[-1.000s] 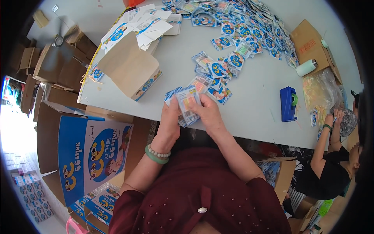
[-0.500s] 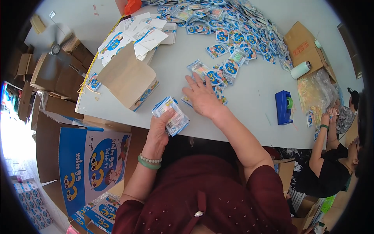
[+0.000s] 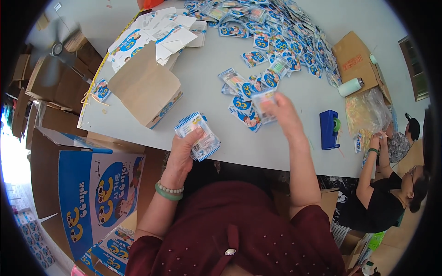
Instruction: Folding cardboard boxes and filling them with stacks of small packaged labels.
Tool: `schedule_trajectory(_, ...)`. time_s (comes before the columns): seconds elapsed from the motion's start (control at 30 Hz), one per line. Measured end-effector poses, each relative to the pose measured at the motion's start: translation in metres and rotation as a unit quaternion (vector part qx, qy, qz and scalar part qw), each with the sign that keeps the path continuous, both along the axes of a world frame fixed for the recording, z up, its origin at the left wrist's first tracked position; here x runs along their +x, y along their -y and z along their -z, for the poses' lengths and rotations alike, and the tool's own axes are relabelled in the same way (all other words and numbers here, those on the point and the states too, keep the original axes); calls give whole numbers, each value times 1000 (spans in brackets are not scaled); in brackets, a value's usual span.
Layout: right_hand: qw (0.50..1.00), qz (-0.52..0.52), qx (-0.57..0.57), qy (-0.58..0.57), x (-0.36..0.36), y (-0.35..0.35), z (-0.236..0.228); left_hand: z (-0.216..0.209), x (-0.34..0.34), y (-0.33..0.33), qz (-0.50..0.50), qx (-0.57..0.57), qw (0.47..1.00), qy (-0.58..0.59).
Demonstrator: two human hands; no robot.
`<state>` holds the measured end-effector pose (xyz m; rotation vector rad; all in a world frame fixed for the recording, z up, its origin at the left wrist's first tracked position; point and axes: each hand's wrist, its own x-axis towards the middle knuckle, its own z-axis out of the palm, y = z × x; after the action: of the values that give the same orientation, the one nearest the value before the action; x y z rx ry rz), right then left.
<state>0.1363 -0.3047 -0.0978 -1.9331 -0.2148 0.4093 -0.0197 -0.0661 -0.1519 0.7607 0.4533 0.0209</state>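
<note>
My left hand [image 3: 185, 146] grips a small stack of blue-and-white packets [image 3: 202, 138], thumb on top, just over the table's near edge. In my right hand [image 3: 284, 114] a single packet [image 3: 264, 105] is pinched, slightly blurred by motion. It hovers beside a loose cluster of similar packets [image 3: 241, 105] lying on the table. To the left of these stands a small carton [image 3: 146, 92], its brown inside showing and its flap raised.
A large heap of packets [image 3: 276, 27] covers the table's far side. Flattened white cartons [image 3: 172, 39] lie at far left. A blue tape dispenser [image 3: 328, 129], a pale green bottle [image 3: 351, 86] and a co-worker [image 3: 384, 200] are on the right. A big printed box [image 3: 101, 193] stands at lower left.
My right hand has moved to the right, lifting one packet from the cluster; before, it lay spread over the packets. The left hand keeps its stack. The view has shifted slightly.
</note>
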Motion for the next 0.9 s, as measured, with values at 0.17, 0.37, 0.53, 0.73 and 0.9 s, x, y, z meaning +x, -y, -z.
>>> schedule_trajectory(0.17,851,13,-357,386,-54,-20,58,0,-1,1,9,4,1000,5)
schedule_trajectory(0.37,931,-58,-323,160,-79,-3,33,3,-2,2,3,10,1000,-1)
schedule_trajectory(0.53,975,4,-216,59,-82,3,24,-1,-1,1,2,44,999,-15)
schedule_trajectory(0.73,887,-61,-273,367,-96,-9,20,-3,6,9,3,70,997,-23)
schedule_trajectory(0.9,989,-43,131,-52,-87,-13,6,-17,7,24,-4,198,980,17)
